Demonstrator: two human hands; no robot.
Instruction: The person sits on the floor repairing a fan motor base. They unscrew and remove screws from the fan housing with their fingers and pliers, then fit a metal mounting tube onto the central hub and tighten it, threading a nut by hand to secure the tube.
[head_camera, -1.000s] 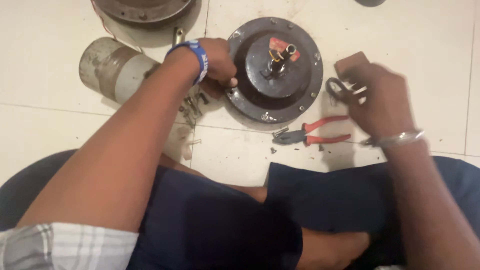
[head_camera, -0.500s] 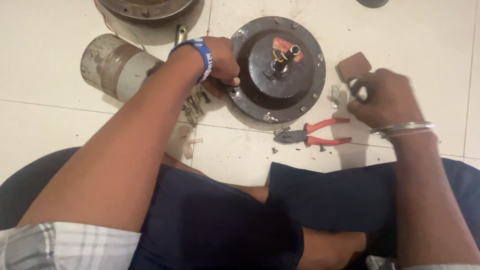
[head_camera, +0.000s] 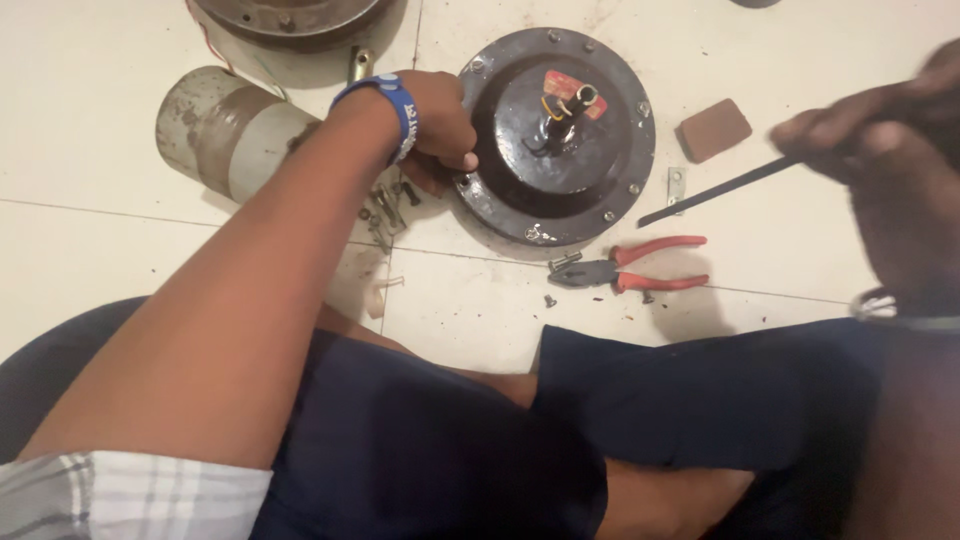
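Left hand (head_camera: 440, 125) clamped on rim of round dark motor housing (head_camera: 555, 135) lying flat on tiled floor (head_camera: 100, 250). Right hand (head_camera: 880, 150) closed around thin dark tool (head_camera: 715, 190), blurred. Risk: tool slipping toward left fingers; loose screws (head_camera: 385, 210) scattering if housing shifts.

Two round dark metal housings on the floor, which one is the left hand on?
The left hand grips the rim of the full round housing with the centre shaft and red tag. The other housing sits cropped at the top edge, untouched.
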